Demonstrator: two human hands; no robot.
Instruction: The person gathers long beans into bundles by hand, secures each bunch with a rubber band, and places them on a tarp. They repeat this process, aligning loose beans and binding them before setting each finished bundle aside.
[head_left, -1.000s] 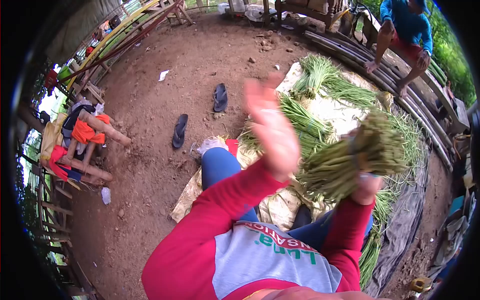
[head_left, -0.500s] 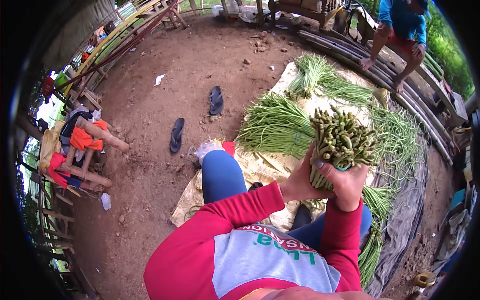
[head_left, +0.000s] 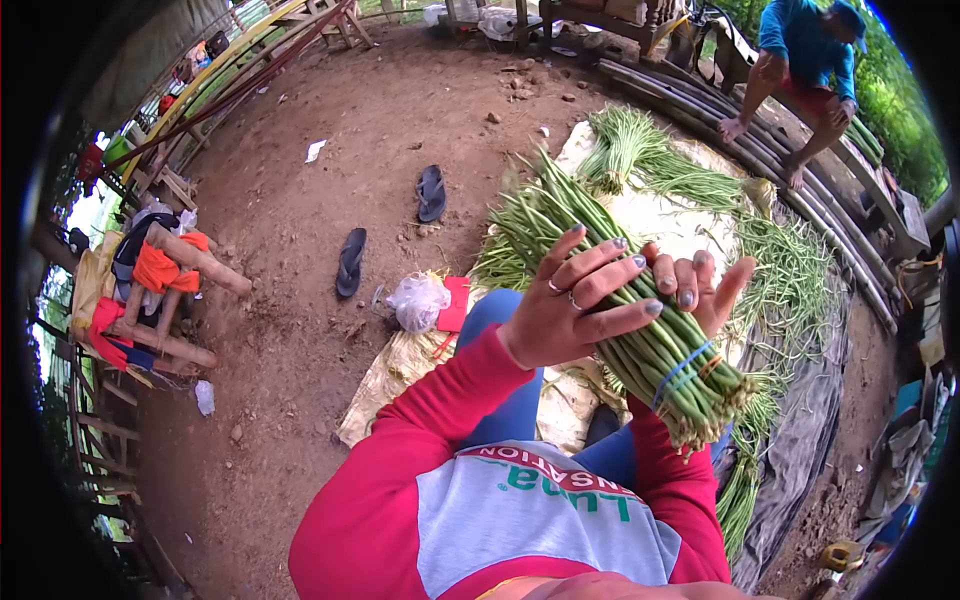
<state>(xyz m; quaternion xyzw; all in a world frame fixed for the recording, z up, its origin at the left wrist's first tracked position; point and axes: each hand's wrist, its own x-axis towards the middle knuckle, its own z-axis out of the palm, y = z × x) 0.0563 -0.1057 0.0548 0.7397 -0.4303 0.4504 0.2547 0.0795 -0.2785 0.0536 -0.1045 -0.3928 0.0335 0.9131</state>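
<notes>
A thick bundle of green string beans is held slanting in front of my chest, its stem ends toward the lower right. A blue rubber band and an orange one circle the stems near that end. My left hand lies over the upper side, fingers bent across the beans. From the far side my right hand supports the bundle, fingertips curling over its edge and the palm partly hidden. Past the held bundle, a pile of loose string beans lies on the sheet, partly covered by it.
More string beans and thin scattered ones lie on a pale sheet and dark cloth. Two black flip-flops and a plastic bag are at left. A person in blue sits by bamboo poles.
The bundle has turned from stem ends pointing up and away to lying slantwise, stem ends toward the lower right. My left hand has moved left and up onto its upper side.
</notes>
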